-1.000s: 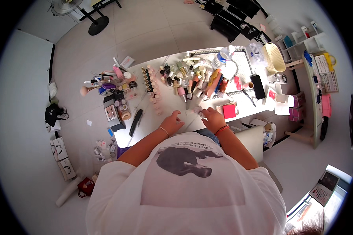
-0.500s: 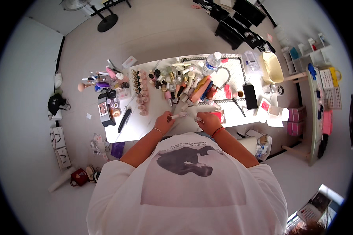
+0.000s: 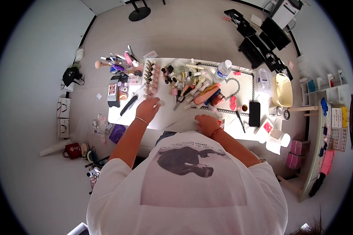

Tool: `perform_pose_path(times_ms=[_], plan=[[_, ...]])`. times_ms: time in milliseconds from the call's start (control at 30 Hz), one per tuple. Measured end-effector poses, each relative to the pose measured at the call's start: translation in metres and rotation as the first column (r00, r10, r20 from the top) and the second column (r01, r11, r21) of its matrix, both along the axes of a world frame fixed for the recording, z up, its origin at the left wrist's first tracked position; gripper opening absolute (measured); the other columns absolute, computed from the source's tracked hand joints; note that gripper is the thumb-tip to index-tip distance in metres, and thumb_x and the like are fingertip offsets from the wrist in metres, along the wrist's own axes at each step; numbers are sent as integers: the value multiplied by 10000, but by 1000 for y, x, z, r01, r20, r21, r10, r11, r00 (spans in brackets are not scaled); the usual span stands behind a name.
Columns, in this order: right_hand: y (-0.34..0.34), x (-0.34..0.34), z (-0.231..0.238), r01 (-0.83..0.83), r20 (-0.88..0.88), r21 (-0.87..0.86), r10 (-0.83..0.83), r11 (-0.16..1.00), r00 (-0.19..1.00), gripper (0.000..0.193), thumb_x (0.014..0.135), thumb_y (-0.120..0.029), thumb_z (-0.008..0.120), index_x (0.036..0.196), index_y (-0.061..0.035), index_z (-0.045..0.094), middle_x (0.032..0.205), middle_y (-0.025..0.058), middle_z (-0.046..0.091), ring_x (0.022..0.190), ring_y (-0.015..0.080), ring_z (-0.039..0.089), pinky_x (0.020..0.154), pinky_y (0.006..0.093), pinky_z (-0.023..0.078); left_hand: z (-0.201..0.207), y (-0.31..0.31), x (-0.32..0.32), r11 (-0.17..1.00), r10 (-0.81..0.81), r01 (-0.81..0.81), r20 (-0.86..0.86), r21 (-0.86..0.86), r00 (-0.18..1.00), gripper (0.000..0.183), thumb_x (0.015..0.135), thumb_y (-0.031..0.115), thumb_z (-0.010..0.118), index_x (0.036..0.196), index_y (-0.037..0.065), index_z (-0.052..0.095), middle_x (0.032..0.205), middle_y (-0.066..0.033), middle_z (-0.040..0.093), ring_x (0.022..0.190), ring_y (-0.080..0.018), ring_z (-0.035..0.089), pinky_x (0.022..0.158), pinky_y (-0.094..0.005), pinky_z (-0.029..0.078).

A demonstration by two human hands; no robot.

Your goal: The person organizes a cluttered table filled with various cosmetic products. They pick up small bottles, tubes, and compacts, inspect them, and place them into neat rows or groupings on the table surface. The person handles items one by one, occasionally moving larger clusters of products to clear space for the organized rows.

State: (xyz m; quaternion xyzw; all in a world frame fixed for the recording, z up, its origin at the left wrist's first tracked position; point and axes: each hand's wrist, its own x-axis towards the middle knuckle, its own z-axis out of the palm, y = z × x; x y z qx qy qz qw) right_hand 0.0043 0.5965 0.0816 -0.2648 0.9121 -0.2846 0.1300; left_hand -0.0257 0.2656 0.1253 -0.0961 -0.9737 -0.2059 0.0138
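My left hand (image 3: 147, 110) is at the near end of the rows of nail polish bottles (image 3: 153, 80), which have pink bodies and gold or dark caps. Its fingers are closed on a small pale nail polish bottle (image 3: 161, 102), partly hidden by the hand. My right hand (image 3: 208, 124) rests low over the table's near edge, beside a red box (image 3: 221, 123). Those fingers are curled together around something small and pale that I cannot make out. Between and beyond the hands lies a loose heap of mixed nail polish bottles (image 3: 181, 83).
Left on the white table (image 3: 172, 120) are a black slim case (image 3: 128, 105) and brushes (image 3: 119, 59). To the right stand a water bottle (image 3: 222, 70), a lace-edged mat (image 3: 245, 84), a black phone (image 3: 254, 114), a yellow basket (image 3: 282, 91) and a white tub (image 3: 278, 140).
My left hand has moved left and away from me with the pale bottle, from the table's middle to the bottle rows. My right hand stays near the front edge. The view has shifted.
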Motion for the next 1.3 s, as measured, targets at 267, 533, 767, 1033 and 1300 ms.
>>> perform_pose_path(times_ms=[267,533,767,1033,1300], plan=[[3,0,-6,-60,4,-37,60,998,998,162,869,-180,597,1011,-104,578,921,161,628,840,376,647,734,485,521,4,-21,-43,898,0,48,109,-437,994,186,818,237,693,983,154,669,906,-79,672,855,-286,675,711,-432,549],[4,2,-14,-96,22,-21,97,995,995,181,870,-185,604,1025,-99,569,918,166,623,815,377,653,719,480,529,-7,-14,-63,798,29,48,117,-601,993,109,765,198,720,871,213,703,844,-27,696,825,-229,693,733,-409,506],[7,2,-17,-84,22,-61,85,995,996,198,861,-185,609,1028,-88,565,919,173,622,812,381,653,722,485,529,-5,-11,-66,783,51,51,146,-620,988,197,732,156,733,899,255,702,843,-17,696,835,-224,695,762,-411,489],[7,0,-18,-63,82,-60,68,996,994,275,857,-193,637,1106,-92,580,946,175,635,861,383,646,746,480,520,-7,-11,-64,793,84,25,150,-609,985,165,784,144,680,921,237,678,847,-31,696,839,-242,696,763,-413,491],[4,-5,-14,-39,99,-62,45,997,994,270,862,-221,649,1095,-106,580,959,158,631,877,373,639,754,479,512,-1,-11,-67,777,87,47,181,-628,980,158,792,208,704,940,171,667,872,-43,698,858,-242,692,776,-418,492]])
